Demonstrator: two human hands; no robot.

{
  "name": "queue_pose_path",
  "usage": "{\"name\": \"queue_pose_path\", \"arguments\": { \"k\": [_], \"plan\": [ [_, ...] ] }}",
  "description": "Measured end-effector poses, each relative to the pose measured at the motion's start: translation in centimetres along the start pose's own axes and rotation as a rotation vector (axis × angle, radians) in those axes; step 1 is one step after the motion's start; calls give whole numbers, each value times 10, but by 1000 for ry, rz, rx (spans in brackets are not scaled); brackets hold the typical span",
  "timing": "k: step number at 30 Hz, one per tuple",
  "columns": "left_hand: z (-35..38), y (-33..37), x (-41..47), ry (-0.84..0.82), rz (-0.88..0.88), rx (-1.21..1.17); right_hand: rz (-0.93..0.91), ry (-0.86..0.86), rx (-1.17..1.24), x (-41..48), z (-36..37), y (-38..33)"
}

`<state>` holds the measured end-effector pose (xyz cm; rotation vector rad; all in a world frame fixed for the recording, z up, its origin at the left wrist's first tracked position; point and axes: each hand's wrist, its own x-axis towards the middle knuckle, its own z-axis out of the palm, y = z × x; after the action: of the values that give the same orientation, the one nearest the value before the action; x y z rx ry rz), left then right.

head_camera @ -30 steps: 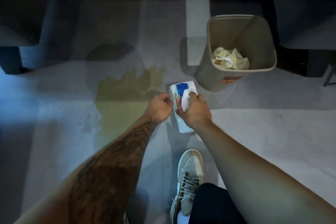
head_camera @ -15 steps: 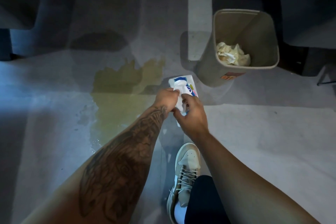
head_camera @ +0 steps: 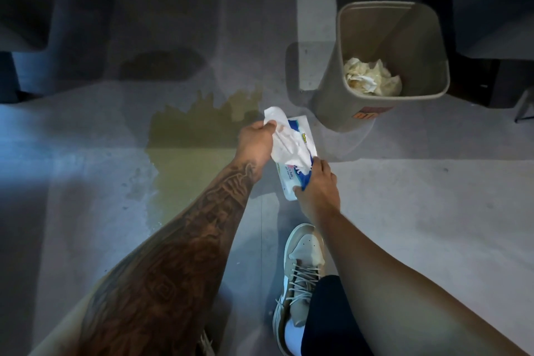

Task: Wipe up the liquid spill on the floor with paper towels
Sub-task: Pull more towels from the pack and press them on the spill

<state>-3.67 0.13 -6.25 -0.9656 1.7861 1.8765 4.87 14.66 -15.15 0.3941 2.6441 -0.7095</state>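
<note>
A yellowish liquid spill spreads over the grey floor, left of centre. A white and blue pack of paper towels lies on the floor just right of the spill. My right hand presses on the pack's near end. My left hand pinches a white paper towel that stretches out of the pack, its free corner sticking up past my fingers.
A tan waste bin stands at the back right with crumpled, stained towels inside. My shoe rests on the floor below the pack. Dark furniture lines the far left and far right.
My left hand has taken hold of a towel and drawn it up and to the left out of the pack. My right hand slid down to the pack's near end.
</note>
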Motion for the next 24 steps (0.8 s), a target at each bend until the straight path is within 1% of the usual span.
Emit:
{"name": "queue_pose_path", "arguments": {
  "k": [3, 6, 8, 10, 12, 14, 16, 19, 21, 24],
  "plan": [
    [-9, 9, -1, 44, 40, -98, 21, -52, -51, 4, -1, 3],
    [-26, 23, 1, 165, 65, -194, 36, -83, -77, 6, -7, 1],
    [-36, 32, 2, 208, 98, -264, 46, -92, -85, 8, -11, -1],
    [-44, 35, 0, 237, 135, -218, 24, -48, -58, 8, -14, -4],
    [-51, 31, -2, 269, 168, -180, -36, 53, 55, 9, -17, -11],
    [-60, 21, -3, 326, 179, -193, -105, 121, 152, 13, -23, -21],
    [-69, 6, 0, 385, 186, -149, -143, 168, 174, 19, -31, -31],
    [-69, -10, -5, 385, 182, -55, -67, 220, 282, 25, -41, -45],
    [-64, -17, -12, 374, 199, 11, 25, 197, 390, 23, -49, -51],
    [-59, -29, -14, 377, 194, 62, 60, 231, 466, 19, -60, -55]
  ]
}}
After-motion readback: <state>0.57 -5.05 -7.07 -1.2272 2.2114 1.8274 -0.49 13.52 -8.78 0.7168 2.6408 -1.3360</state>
